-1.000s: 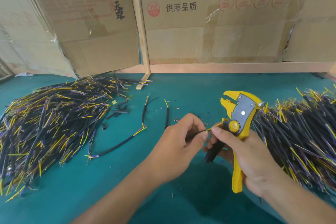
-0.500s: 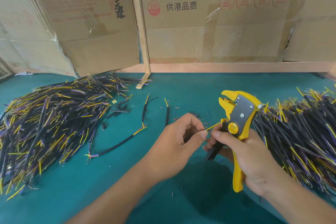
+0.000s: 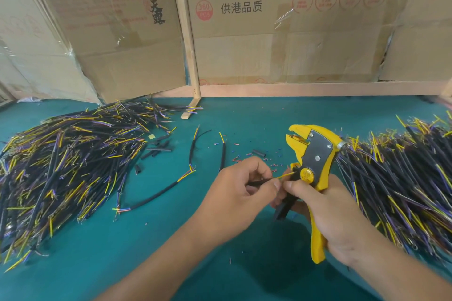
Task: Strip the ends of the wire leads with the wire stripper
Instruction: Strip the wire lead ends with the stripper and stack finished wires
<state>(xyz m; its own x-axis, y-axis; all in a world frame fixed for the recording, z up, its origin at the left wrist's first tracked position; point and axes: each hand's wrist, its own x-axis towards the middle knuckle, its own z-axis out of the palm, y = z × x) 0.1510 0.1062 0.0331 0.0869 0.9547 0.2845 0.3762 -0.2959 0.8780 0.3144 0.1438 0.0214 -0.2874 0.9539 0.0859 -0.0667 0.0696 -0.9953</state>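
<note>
My right hand [image 3: 327, 215] grips the handles of a yellow and grey wire stripper [image 3: 311, 154], held upright with its jaws pointing up and left. My left hand [image 3: 234, 193] pinches a black wire lead [image 3: 259, 181] between thumb and fingers, just left of the tool. The lead's thin yellow end [image 3: 285, 175] reaches across to the black part of the stripper beside its round yellow knob. The rest of the lead is hidden inside my left hand.
A big pile of black leads with yellow and purple ends [image 3: 61, 166] lies on the left of the green table [image 3: 122, 252], another pile [image 3: 403, 190] on the right. Loose leads [image 3: 151, 199], black sleeve offcuts [image 3: 159, 146] and small insulation scraps lie between. Cardboard boxes [image 3: 281, 32] stand behind.
Both hands and the stripper have drifted slightly left. The grip on tool and lead is unchanged.
</note>
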